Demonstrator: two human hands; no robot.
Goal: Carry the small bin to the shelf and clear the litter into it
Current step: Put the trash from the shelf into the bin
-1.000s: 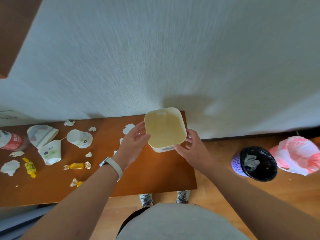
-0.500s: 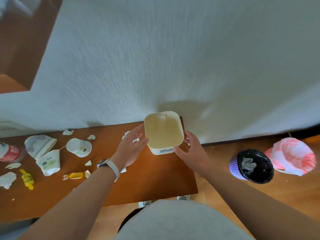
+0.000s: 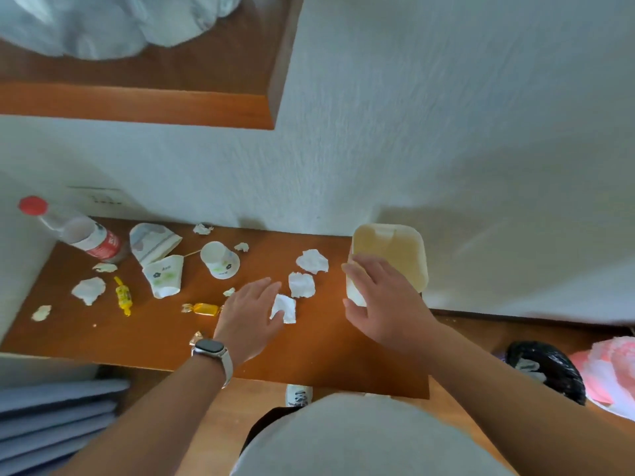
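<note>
The small cream bin [image 3: 395, 255] stands upright at the right end of the brown shelf [image 3: 326, 348], against the white wall. My right hand [image 3: 381, 304] lies flat with fingers spread over the bin's front-left corner. My left hand [image 3: 247, 310], with a watch on its wrist, hovers open beside a crumpled white paper [image 3: 284, 308]. Two more paper wads [image 3: 301, 285] [image 3: 312, 261] lie just beyond. Further left are paper cups [image 3: 220, 260] [image 3: 165, 276], a golden sweet wrapper [image 3: 204, 308], a yellow wrapper [image 3: 123, 296] and small scraps.
A red-capped plastic bottle [image 3: 86, 237] lies at the shelf's far left. On the floor to the right stand a black-lined basket [image 3: 546, 369] and a pink bag [image 3: 611, 372]. A wooden niche holding a plastic bag [image 3: 103, 22] sits above. Grey slats [image 3: 51, 413] are at lower left.
Both hands held the bin above the shelf; now it stands on the shelf's right end. My left hand has let go and moved left to the papers. The view has shifted left.
</note>
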